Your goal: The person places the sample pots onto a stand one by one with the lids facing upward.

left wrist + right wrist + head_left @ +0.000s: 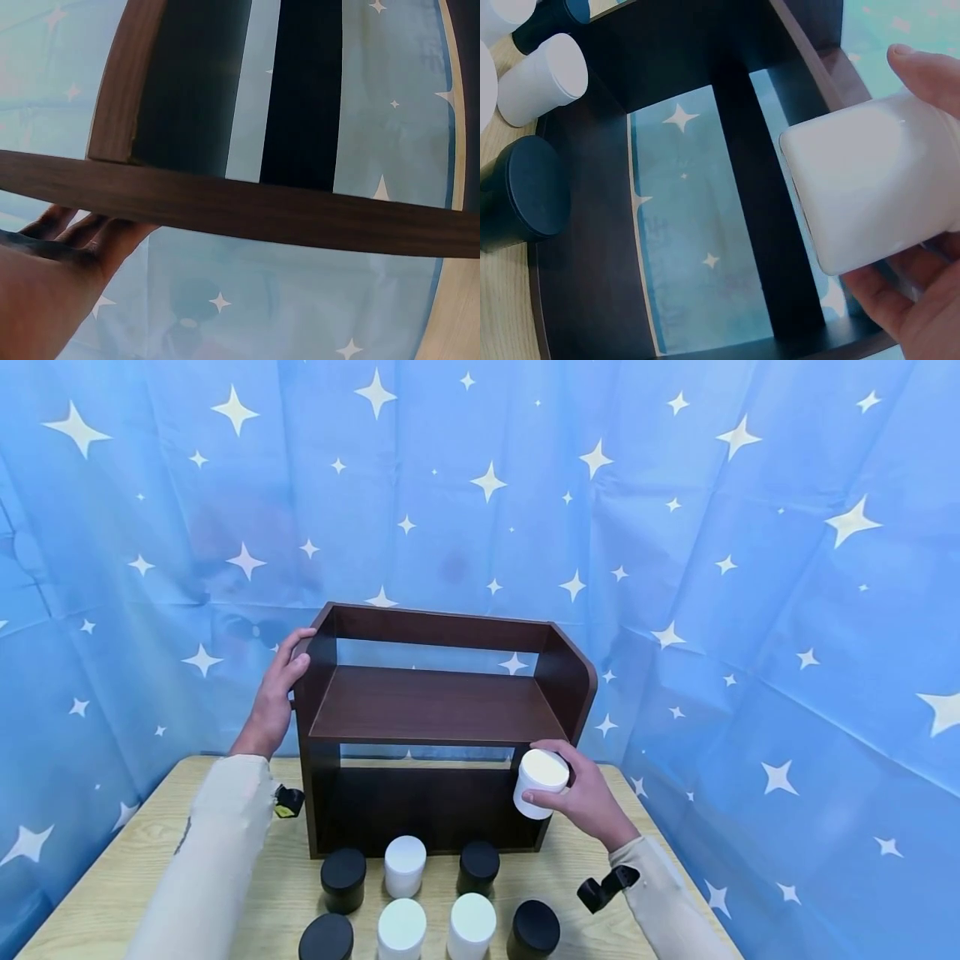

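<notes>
A dark brown two-tier wooden shelf (442, 706) stands upright on the table. My left hand (273, 702) rests against the outer face of its left side panel, fingers extended along the wood; the left wrist view shows these fingers (112, 244) partly hidden behind the panel's edge. At the shelf's right front, my right hand (592, 802) grips a white lidded jar (542, 781) between thumb and fingers. The jar is held up in front of the right side panel, about level with the middle board's front edge. Seen from the right wrist, its smooth side (877, 184) fills the grasp.
In front of the shelf, two rows of jars stand on the light wood table (97, 893): black ones (343, 881) and white ones (405, 867), including a black jar (534, 931) nearest the right forearm. A blue star-patterned curtain (450, 527) surrounds the table.
</notes>
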Action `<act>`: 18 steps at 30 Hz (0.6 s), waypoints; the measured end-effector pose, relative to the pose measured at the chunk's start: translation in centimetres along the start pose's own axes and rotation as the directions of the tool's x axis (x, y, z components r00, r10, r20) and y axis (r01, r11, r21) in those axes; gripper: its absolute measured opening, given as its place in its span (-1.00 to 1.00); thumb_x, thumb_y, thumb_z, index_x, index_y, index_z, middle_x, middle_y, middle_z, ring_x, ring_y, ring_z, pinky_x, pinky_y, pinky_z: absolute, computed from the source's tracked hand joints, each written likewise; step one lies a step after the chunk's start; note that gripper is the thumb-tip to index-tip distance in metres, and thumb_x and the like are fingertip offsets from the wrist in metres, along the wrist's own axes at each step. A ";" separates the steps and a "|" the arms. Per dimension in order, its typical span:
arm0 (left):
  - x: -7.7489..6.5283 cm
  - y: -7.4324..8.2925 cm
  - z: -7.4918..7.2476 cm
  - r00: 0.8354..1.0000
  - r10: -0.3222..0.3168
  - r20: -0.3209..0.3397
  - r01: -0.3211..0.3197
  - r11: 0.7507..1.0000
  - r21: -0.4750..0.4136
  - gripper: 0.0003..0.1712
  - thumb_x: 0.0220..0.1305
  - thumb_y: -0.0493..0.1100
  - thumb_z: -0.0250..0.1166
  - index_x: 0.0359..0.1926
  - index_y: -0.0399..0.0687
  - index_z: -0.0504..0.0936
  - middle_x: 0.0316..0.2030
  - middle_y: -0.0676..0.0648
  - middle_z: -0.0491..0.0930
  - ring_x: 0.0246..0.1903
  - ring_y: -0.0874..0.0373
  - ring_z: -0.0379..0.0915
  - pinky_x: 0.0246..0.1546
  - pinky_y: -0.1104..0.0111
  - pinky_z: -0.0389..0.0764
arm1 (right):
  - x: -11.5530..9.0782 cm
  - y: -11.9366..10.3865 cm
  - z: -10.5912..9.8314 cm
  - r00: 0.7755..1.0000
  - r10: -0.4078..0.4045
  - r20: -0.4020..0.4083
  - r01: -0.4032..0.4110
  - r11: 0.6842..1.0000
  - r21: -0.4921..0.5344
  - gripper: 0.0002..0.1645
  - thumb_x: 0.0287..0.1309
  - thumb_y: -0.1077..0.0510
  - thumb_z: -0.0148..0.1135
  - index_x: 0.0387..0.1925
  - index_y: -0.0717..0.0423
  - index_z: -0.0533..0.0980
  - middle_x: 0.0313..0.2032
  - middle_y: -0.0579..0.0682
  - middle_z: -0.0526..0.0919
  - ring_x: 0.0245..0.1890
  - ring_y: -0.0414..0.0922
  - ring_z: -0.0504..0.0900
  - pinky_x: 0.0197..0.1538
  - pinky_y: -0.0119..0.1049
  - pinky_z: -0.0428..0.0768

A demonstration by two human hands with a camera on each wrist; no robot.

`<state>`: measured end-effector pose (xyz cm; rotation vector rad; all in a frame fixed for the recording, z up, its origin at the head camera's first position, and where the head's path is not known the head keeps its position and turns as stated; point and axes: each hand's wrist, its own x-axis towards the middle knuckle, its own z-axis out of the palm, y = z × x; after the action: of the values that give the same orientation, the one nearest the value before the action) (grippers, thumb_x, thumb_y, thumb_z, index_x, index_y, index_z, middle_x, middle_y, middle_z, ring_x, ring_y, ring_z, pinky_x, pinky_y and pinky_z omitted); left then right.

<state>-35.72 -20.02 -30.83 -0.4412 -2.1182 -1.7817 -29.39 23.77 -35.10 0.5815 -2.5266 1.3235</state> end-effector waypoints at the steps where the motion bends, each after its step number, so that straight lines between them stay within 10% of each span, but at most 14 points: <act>1: 0.0 -0.1 0.0 1.000 0.003 0.000 -0.003 1.000 -0.001 -0.36 0.52 0.26 -0.25 0.55 0.41 0.02 0.57 -0.07 -0.04 0.43 -0.20 0.03 0.35 -0.42 0.06 | 0.0 0.0 -0.1 1.000 0.004 -0.002 -0.004 1.000 0.001 -0.24 -0.04 0.08 0.58 0.22 0.02 0.47 0.10 0.10 0.58 0.00 0.05 0.53 -0.05 -0.13 0.55; 18: -0.1 0.2 -0.1 1.000 -0.004 0.019 0.004 1.000 -0.010 -0.36 0.52 0.27 -0.26 0.55 0.40 0.01 0.56 -0.09 -0.04 0.39 -0.23 0.07 0.32 -0.42 0.07 | 0.2 -0.9 -0.1 1.000 0.005 0.004 -0.005 1.000 0.014 -0.26 -0.02 0.07 0.57 0.22 -0.05 0.47 0.11 0.09 0.57 0.01 0.07 0.52 -0.04 -0.13 0.56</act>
<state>-35.52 -20.14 -30.71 -0.4581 -2.1252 -1.7980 -29.18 23.36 -34.28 0.5823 -2.5255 1.3445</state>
